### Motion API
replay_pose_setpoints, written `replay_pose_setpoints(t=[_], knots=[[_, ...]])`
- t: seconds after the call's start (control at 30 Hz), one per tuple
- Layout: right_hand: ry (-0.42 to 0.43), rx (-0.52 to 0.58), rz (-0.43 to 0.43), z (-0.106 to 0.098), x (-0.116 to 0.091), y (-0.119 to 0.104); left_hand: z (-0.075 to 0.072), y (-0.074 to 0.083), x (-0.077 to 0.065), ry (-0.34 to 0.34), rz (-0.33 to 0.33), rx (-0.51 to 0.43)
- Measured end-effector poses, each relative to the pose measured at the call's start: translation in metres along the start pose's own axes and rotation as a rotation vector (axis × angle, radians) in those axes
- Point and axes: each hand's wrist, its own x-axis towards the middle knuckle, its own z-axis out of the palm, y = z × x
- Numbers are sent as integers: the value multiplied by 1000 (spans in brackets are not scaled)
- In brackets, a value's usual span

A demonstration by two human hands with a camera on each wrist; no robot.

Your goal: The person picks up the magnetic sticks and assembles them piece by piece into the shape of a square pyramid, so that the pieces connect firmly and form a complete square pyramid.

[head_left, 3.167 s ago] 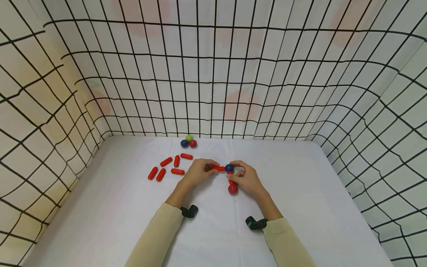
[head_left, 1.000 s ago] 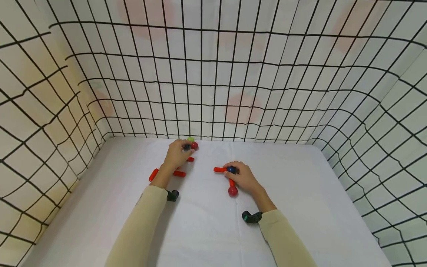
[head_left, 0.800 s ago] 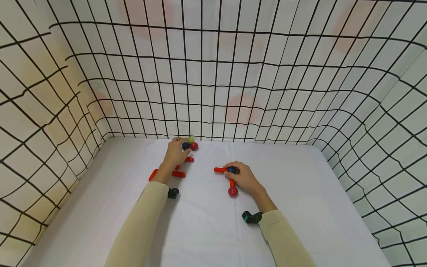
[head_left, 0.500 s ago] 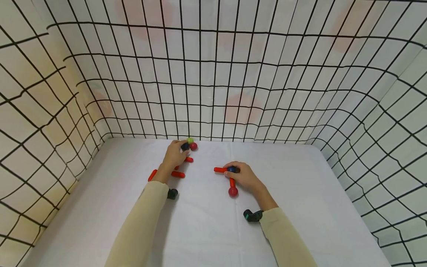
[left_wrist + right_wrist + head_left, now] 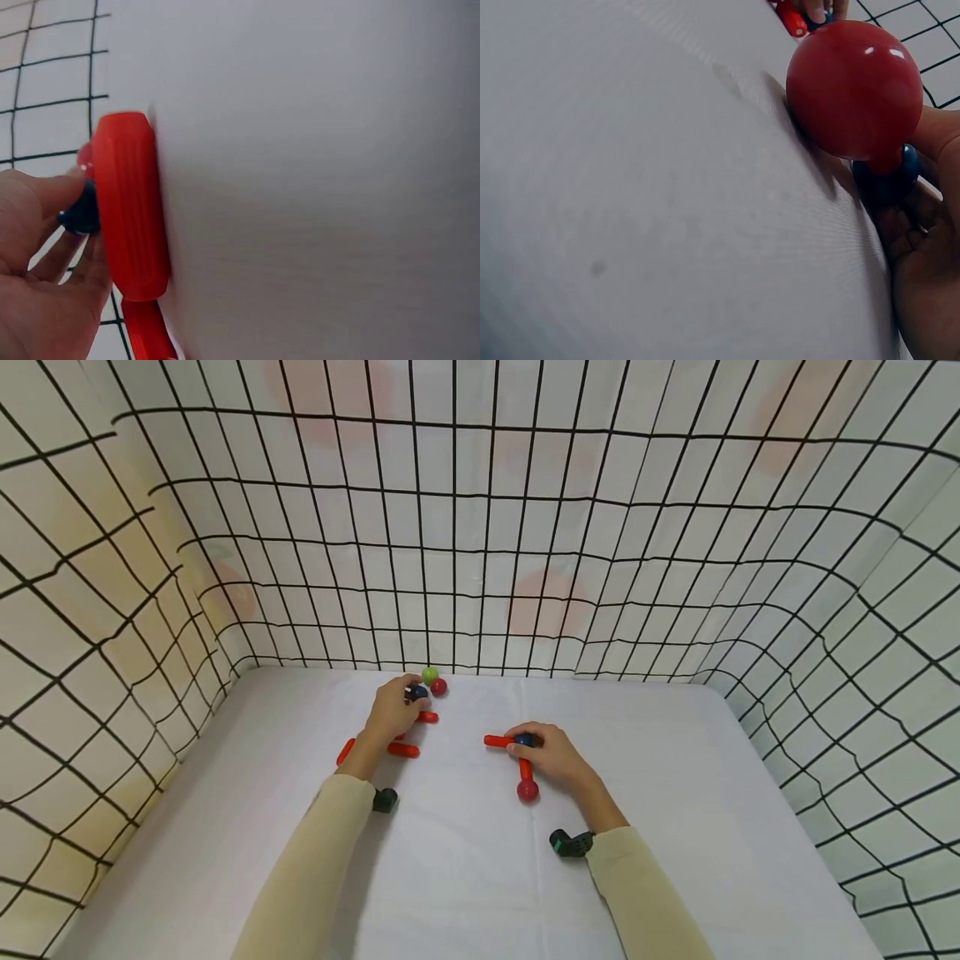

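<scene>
Near the back of the white table, my left hand [image 5: 388,712] pinches a dark blue ball [image 5: 418,692] between thumb and fingers. The left wrist view also shows this blue ball [image 5: 82,214], partly behind a red rod [image 5: 133,206]. My right hand [image 5: 557,753] holds the blue ball [image 5: 524,740] at the corner of a joined piece. From that corner one red rod [image 5: 497,741] points left. Another red rod [image 5: 526,769] runs toward the front and ends in a red ball [image 5: 528,791]. In the right wrist view, the red ball [image 5: 855,90] partly hides the blue one.
Just behind the left hand sit a loose green ball [image 5: 430,675] and a red ball [image 5: 439,687]. Loose red rods [image 5: 403,749] lie around and under the left forearm, some hidden. Black wire mesh [image 5: 480,568] borders the table at the back and sides.
The left hand has let go of the joined piece's left rod and gone to the loose balls, drawing the blue ball slightly away from the others. The right hand now grips the corner ball.
</scene>
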Motion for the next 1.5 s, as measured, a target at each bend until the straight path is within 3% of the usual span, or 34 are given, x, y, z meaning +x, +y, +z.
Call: replay_pose_setpoints(t=[0.2, 0.33, 0.8, 1.17, 1.5], knots=[[8, 17, -7, -1, -1, 2, 1, 8, -15, 19, 115, -26], [-1, 15, -6, 0, -1, 2, 3, 13, -26, 28, 152, -73], [-1, 7, -2, 0, 0, 2, 25, 27, -55, -109, 136, -152], [-1, -8, 9, 1, 2, 2, 49, 30, -59, -210, 146, -159], [3, -2, -8, 2, -1, -1, 60, 29, -57, -207, 153, -166]])
